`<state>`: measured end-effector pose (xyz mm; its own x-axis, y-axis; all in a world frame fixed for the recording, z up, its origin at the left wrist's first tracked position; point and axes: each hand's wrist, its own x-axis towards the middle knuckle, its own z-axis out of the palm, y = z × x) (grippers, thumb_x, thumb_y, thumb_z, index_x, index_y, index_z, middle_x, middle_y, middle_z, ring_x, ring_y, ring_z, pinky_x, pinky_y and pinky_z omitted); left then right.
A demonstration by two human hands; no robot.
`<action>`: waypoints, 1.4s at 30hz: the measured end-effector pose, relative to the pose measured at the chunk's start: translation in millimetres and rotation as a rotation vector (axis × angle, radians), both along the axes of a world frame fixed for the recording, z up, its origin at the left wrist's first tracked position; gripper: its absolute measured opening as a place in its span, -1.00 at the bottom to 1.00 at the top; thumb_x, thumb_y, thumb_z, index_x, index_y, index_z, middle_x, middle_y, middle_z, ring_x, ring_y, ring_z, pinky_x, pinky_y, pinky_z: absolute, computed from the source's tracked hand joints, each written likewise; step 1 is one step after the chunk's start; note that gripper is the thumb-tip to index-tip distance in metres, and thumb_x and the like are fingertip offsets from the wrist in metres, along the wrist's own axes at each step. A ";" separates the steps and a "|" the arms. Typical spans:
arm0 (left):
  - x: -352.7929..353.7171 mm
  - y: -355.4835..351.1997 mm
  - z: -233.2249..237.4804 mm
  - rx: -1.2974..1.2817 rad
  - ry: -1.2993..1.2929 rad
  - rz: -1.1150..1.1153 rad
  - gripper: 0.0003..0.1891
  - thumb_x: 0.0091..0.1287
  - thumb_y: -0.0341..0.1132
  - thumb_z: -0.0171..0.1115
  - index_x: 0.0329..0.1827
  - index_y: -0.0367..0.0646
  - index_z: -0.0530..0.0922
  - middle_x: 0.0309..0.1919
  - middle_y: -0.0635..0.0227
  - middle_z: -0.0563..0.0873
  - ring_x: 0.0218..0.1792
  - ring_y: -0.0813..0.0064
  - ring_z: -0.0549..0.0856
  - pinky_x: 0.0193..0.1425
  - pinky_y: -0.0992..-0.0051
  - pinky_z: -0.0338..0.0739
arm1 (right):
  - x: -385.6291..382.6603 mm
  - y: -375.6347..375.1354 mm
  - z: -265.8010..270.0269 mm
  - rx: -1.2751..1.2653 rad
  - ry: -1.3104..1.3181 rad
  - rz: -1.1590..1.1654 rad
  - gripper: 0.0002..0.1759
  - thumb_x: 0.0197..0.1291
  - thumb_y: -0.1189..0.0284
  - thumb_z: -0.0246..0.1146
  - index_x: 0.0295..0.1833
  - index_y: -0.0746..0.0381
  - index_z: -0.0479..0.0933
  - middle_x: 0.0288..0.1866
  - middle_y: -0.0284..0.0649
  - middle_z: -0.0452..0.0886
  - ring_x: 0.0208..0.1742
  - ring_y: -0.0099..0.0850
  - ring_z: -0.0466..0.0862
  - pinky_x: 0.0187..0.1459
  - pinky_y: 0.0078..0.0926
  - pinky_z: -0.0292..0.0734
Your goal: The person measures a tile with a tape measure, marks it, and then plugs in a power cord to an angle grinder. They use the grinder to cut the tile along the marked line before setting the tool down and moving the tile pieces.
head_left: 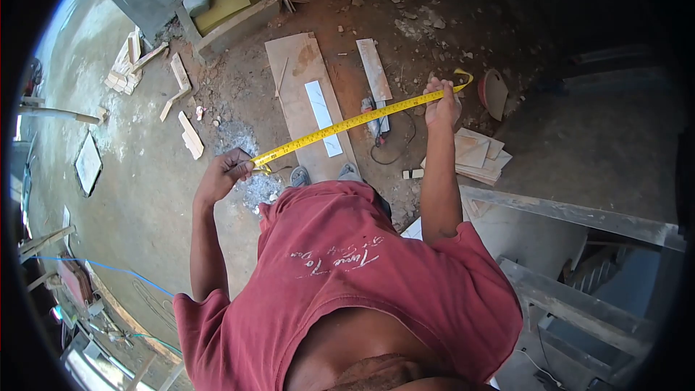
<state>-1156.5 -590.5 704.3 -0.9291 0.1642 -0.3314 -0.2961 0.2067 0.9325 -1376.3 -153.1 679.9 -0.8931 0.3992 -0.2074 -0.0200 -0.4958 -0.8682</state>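
Observation:
A yellow measuring tape (347, 124) is stretched between my two hands, rising towards the right. My left hand (224, 174) pinches its lower end, where a short bit of tape curls below the fingers. Higher up, my right hand (442, 104) is closed around the other end, and a loop of tape sticks out beyond it. Beneath the tape lies a brownish board (302, 65) with a white tile strip (323, 117) on it. A corded power tool (373, 119) rests on the ground to the right of the board, partly crossed by the tape.
Another tile strip (373, 69) lies beyond the power tool. Stacked tile pieces (481, 153) are at the right, beside a ledge (565, 211) above a lower area. A concrete basin (230, 35) stands top left. Wood scraps (190, 136) and rubble (423, 23) litter the ground.

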 end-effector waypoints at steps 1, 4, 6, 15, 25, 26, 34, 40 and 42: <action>0.8 -4.5 -1.4 -0.015 -0.003 -0.002 -0.86 0.33 -0.35 0.18 -0.34 -0.25 0.53 -0.52 0.47 0.56 -0.46 0.66 0.50 -0.35 0.60 0.39 | -0.9 2.6 2.9 0.015 0.001 0.014 -0.63 0.33 0.21 0.11 0.00 0.31 0.34 -0.23 -0.03 0.62 -0.36 -0.28 0.63 -0.26 -0.34 0.58; 6.2 -23.9 -12.3 -0.042 -0.015 0.022 -0.87 0.31 -0.36 0.20 -0.35 -0.24 0.53 -0.51 0.49 0.56 -0.45 0.68 0.49 -0.33 0.61 0.38 | -4.8 7.0 12.2 0.085 0.005 0.031 -0.61 0.35 0.21 0.09 0.01 0.35 0.33 -0.24 -0.01 0.62 -0.39 -0.28 0.63 -0.27 -0.38 0.58; 11.6 -36.4 -16.2 -0.024 -0.063 0.076 -0.88 0.31 -0.37 0.20 -0.35 -0.23 0.53 -0.51 0.50 0.56 -0.44 0.68 0.48 -0.33 0.62 0.37 | -4.9 8.4 18.9 0.144 0.007 0.033 -0.59 0.35 0.19 0.08 0.02 0.36 0.34 -0.25 0.00 0.63 -0.39 -0.28 0.63 -0.26 -0.40 0.58; 40.0 -86.2 -32.8 -0.108 -0.167 0.150 -0.91 0.27 -0.38 0.18 -0.29 -0.23 0.57 -0.46 0.51 0.57 -0.36 0.66 0.50 -0.22 0.60 0.39 | -26.3 38.5 0.6 0.108 0.012 0.164 -0.69 0.34 0.22 0.10 0.01 0.23 0.39 -0.08 -0.26 0.56 -0.11 -0.42 0.57 -0.23 -0.43 0.48; 70.9 -117.1 -51.2 -0.104 -0.202 0.321 -0.84 0.33 -0.28 0.12 -0.31 -0.18 0.55 -0.47 0.51 0.60 -0.34 0.62 0.52 -0.12 0.54 0.40 | -73.7 31.3 -5.5 0.100 -0.123 0.441 -0.62 0.30 0.22 0.17 0.03 0.31 0.42 -0.28 -0.24 0.48 -0.46 -0.54 0.40 -0.44 -0.61 0.36; 78.9 -117.0 -54.3 -0.110 -0.213 0.341 -0.84 0.33 -0.28 0.12 -0.31 -0.18 0.55 -0.47 0.51 0.60 -0.34 0.62 0.52 -0.12 0.54 0.40 | -76.6 23.0 -11.3 0.093 -0.131 0.462 -0.62 0.30 0.22 0.17 0.03 0.31 0.42 -0.28 -0.24 0.48 -0.46 -0.54 0.40 -0.44 -0.61 0.36; 115.0 -83.2 -110.6 -0.560 -0.515 0.338 -0.63 0.32 -0.06 0.07 -0.12 -0.20 0.60 -0.42 0.23 0.70 -0.30 0.34 0.66 -0.14 0.34 0.48 | -66.9 -45.6 11.7 0.057 -0.093 0.684 -0.69 0.25 0.30 0.24 -0.03 0.28 0.44 -0.27 -0.24 0.56 -0.41 -0.56 0.51 -0.38 -0.60 0.43; 185.8 -5.3 -201.8 -0.496 -0.522 0.592 -0.66 0.29 -0.10 0.09 -0.24 -0.23 0.62 -0.37 0.19 0.71 -0.29 0.35 0.66 -0.15 0.38 0.49 | -37.1 -34.6 -5.1 0.270 -0.128 0.695 -0.70 0.20 0.37 0.28 -0.04 0.26 0.42 -0.25 -0.20 0.57 -0.45 -0.54 0.55 -0.41 -0.63 0.53; 184.1 52.7 -215.3 -0.292 -0.575 0.507 -0.69 0.26 -0.14 0.12 -0.24 -0.22 0.64 -0.35 0.23 0.72 -0.28 0.35 0.67 -0.12 0.39 0.50 | -30.9 -34.8 -7.9 0.452 -0.118 0.662 -0.69 0.19 0.38 0.28 -0.02 0.24 0.40 -0.24 -0.19 0.57 -0.45 -0.55 0.56 -0.40 -0.62 0.56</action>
<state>-972.4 -537.8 489.0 -0.5391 -0.3963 -0.7432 -0.8343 0.1305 0.5356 -1407.2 -187.8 672.0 -0.9559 -0.1368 -0.2597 0.2586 0.0263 -0.9656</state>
